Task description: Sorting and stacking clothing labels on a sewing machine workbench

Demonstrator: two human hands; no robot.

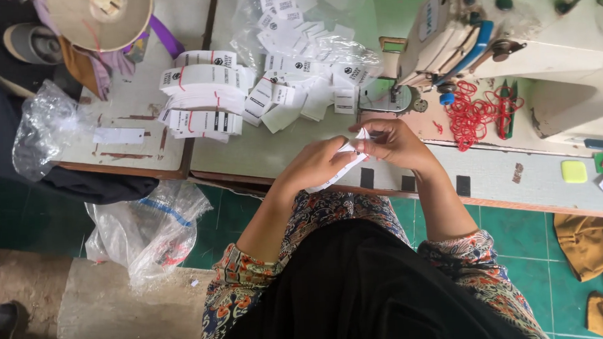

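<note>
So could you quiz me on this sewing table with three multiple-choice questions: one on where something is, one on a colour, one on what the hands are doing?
1. Where does the tangle of rubber bands lie?
A. On the floor
B. On the table beside the sewing machine
C. In the plastic bag

2. What colour are those bands?
A. Red
B. Blue
C. Yellow

3. What are the left hand and right hand doing?
A. Resting flat and empty
B. Holding scissors
C. Together holding a small stack of white labels

Answers: 1 B, the tangle sits on the tabletop right under the machine's arm. 2 A, they are plainly red. 3 C, both hands' fingers close on the white strips at the table's edge.
</note>
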